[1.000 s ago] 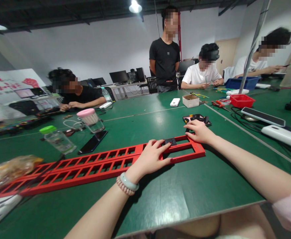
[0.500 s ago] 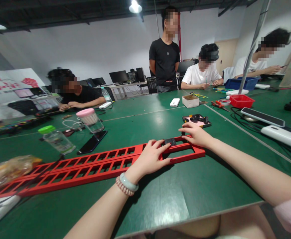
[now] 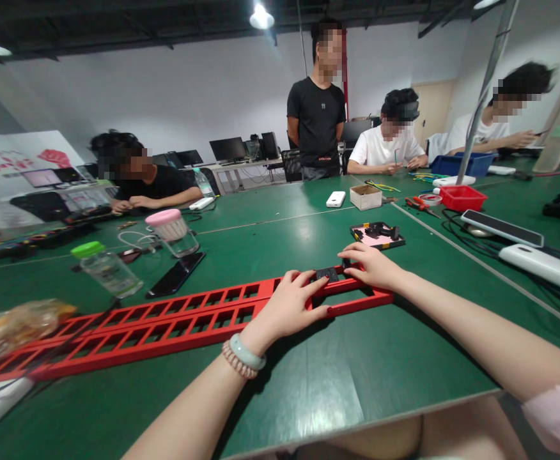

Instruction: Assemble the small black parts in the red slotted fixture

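Observation:
A long red frame (image 3: pixel 222 317) with rows of rectangular openings lies across the green table. My left hand (image 3: pixel 289 300) rests over its right part, fingers spread, with the fingertips by a flat black block (image 3: pixel 326 275) set in the frame. Between the thumb and fingers of my right hand (image 3: pixel 373 265) is a small black part (image 3: pixel 346 262), partly hidden by the fingers. It is held upright over the opening just right of the block; whether it touches the frame I cannot tell.
Behind my right hand sits a shallow tray (image 3: pixel 377 235) of black parts. A phone (image 3: pixel 176 275), a green-capped bottle (image 3: pixel 107 268) and a pink-lidded cup (image 3: pixel 172 231) stand at left. A plastic bag (image 3: pixel 18 332) covers the frame's left end. Other people sit or stand beyond the table.
My right hand has shifted slightly left and down toward the frame's opening with the small black part. My left hand stays in place.

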A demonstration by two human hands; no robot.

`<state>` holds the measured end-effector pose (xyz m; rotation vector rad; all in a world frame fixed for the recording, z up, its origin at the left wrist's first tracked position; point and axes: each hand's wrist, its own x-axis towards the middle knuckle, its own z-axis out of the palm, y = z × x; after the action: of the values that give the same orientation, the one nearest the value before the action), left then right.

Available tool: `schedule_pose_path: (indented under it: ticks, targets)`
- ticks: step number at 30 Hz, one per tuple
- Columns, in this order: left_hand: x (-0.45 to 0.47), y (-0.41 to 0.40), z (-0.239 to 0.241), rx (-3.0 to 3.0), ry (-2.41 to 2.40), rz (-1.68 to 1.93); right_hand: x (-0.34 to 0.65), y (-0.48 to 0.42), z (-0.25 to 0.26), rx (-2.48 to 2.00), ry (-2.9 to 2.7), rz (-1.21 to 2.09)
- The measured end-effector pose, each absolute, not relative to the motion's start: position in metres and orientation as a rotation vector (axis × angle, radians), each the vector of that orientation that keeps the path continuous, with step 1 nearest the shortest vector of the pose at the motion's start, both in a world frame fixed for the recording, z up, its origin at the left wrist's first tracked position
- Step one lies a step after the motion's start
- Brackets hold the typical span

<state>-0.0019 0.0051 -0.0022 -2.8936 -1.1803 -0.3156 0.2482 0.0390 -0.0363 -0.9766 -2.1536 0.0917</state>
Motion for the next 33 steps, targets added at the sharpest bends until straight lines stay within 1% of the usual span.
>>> schedule_pose_path:
  ticks: [9,33]
  targets:
    - [-0.0020,0.0048,-0.0025,-2.888,-1.176,-0.322,0.2438,0.0406,-0.0347,-1.033,-2.112,0.243]
    - [-0.0015,0.0030,-0.0020,-2.882,-1.171,-0.307,0.2433,0.0357,-0.0343,-0.984,-2.180,0.231]
